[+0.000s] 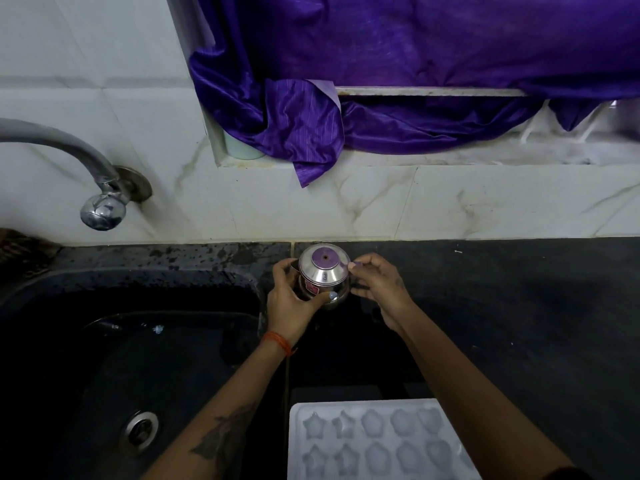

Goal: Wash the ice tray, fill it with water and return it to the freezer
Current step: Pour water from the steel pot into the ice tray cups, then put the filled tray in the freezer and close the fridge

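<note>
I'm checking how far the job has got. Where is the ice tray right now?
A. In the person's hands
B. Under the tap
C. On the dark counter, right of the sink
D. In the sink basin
C: the ice tray lies flat on the counter; both hands hold a steel pot.

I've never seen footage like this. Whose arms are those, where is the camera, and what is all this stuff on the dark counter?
There is no machine here: a person wears a wide-angle camera on the head, so this single picture looks down along their own arms. The left hand and the right hand together hold a small shiny steel pot with a lid, at the back of the black counter. Close to the camera lies the white ice tray, with star and flower shaped hollows; nobody is touching it. To the left is a dark sink with a round drain, and a metal tap comes out of the tiled wall. A purple curtain hangs over the ledge behind.
</note>
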Motion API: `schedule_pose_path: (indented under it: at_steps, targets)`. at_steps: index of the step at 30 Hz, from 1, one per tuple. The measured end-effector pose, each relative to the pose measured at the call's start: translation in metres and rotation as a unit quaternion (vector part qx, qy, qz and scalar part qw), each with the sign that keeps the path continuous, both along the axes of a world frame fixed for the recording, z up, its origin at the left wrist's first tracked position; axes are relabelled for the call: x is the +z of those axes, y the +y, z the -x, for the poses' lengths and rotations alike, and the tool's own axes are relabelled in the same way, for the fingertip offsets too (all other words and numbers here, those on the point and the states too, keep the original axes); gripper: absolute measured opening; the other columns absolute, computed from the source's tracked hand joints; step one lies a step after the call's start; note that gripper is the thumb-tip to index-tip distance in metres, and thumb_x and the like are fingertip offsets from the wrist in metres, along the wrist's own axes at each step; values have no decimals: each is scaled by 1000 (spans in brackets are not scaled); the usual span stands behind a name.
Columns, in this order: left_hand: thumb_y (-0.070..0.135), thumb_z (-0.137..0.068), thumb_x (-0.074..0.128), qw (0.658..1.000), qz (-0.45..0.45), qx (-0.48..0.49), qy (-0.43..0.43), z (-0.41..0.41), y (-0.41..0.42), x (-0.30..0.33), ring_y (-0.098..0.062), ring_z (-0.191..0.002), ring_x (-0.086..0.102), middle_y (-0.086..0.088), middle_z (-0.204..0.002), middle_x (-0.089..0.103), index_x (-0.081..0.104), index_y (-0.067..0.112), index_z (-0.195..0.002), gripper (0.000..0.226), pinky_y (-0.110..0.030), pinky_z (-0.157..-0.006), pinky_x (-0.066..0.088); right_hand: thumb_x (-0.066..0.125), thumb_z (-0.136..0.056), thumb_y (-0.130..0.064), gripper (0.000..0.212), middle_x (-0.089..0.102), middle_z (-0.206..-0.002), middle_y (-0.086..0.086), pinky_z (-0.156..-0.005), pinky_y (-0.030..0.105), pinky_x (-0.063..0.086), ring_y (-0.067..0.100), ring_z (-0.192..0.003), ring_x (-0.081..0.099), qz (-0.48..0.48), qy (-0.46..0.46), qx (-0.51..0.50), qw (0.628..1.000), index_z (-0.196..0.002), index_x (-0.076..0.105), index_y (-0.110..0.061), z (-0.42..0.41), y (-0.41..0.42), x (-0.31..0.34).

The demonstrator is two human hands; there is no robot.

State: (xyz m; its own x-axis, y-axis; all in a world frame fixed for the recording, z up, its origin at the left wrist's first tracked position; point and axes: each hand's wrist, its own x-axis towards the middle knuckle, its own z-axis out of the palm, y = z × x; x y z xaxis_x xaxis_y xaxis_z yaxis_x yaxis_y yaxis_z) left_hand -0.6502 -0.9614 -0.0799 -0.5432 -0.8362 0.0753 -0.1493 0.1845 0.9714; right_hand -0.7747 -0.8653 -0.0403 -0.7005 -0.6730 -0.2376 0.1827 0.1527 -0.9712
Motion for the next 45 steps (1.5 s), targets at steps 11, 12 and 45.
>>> schedule_pose_path:
  at_steps: [11, 12, 45]
  targets:
    - [25, -77, 75, 999, -40, -12, -12, -72, 57, 31, -17, -131, 40, 0, -148, 38, 31, 24, -143, 79, -37, -107, 39, 65, -86, -30, 43, 49, -122, -10, -96, 25, 40, 8, -117, 45, -51, 219, -46, 973, -127, 50, -29, -39, 89, 23]
    - [26, -78, 74, 999, -38, -15, -19, -82, 66, 33, -18, -131, 40, 1, -149, 37, 32, 26, -143, 78, -38, -107, 39, 66, -86, -29, 44, 50, -120, -11, -95, 22, 39, 6, -116, 45, -53, 250, -56, 965, -127, 50, -28, -46, 102, 23]
    - [-5, -88, 57, 978, -169, 9, -123, -197, 156, 6, -19, -83, 67, -9, -98, 70, 64, 1, -115, 28, -19, -60, 57, 59, -82, -2, 38, 69, -105, 8, -84, 47, 53, 27, -94, 65, -235, 206, -51, 949, -117, 64, -13, -110, 246, -24]
